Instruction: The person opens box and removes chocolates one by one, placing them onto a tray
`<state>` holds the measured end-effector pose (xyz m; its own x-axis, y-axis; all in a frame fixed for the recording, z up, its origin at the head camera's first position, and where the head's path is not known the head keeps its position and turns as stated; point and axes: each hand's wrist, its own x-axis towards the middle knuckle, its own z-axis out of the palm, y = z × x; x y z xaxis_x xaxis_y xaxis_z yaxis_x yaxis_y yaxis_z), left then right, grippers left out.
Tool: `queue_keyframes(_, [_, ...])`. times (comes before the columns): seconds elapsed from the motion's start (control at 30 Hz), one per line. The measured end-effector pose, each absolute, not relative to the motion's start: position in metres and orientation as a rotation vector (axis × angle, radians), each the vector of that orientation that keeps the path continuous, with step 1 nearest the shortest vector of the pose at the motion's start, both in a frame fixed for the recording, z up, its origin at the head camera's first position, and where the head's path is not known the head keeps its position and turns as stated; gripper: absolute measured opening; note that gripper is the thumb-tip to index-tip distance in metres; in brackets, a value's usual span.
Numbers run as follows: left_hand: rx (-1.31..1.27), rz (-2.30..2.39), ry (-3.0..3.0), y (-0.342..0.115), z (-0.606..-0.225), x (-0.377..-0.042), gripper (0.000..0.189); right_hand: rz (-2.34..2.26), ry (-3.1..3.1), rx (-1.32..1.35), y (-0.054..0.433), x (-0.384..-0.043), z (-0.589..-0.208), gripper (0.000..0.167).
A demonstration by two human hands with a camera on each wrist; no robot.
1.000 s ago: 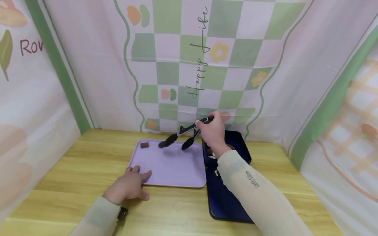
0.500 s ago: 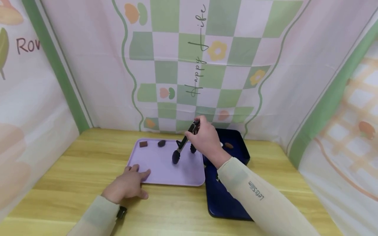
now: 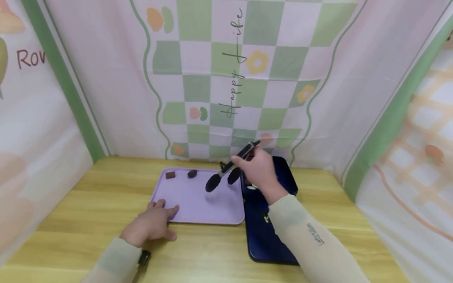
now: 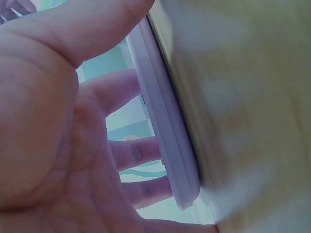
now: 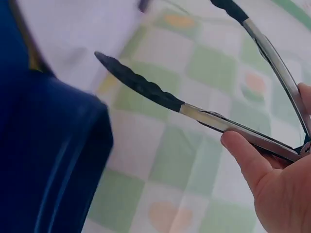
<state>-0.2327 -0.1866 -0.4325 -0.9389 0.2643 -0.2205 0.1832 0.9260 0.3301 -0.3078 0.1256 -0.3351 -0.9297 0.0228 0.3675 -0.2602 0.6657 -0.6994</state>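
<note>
My right hand [image 3: 261,168] holds black-and-silver tongs [image 3: 238,157] over the right part of a lilac tray [image 3: 201,204]. The arms of the tongs [image 5: 218,120] stand spread apart in the right wrist view, with nothing between their dark scalloped tips. At the tray's front left corner rests my left hand [image 3: 150,225], its fingers extended over the rim. The left wrist view shows those fingers against the tray's edge [image 4: 163,116]. Near the tray's back edge lie a brown rectangular block [image 3: 170,175] and a dark oval piece [image 3: 192,173], apart from each other.
A dark blue hinged box [image 3: 258,243] lies unfolded along the tray's right side, partly under my right forearm. White and brown bits show inside its back half. A patterned curtain [image 3: 198,86] hangs behind the wooden table [image 3: 88,204].
The tongs have moved right, away from the dark oval piece, which now shows fully on the tray. They dipped lower, then rose again. My left hand has stayed in place.
</note>
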Motion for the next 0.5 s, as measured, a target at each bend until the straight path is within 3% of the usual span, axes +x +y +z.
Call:
queue_keyframes(0.1, [0.341,0.451,2.831,-0.186,-0.436,-0.231,0.091,1.31,-2.365,0.124,0.151,-0.302,-0.324,0.05])
queue_keyframes(0.33, [0.34,0.449,2.835,-0.186,-0.435,-0.231,0.092,1.346,-2.167,-0.152,0.201,-0.274,-0.302,0.072])
queue_keyframes(0.5, [0.338,0.449,2.834,-0.186,-0.434,-0.232,0.092,1.305,-2.15,-0.242,0.219,-0.26,-0.305,0.072])
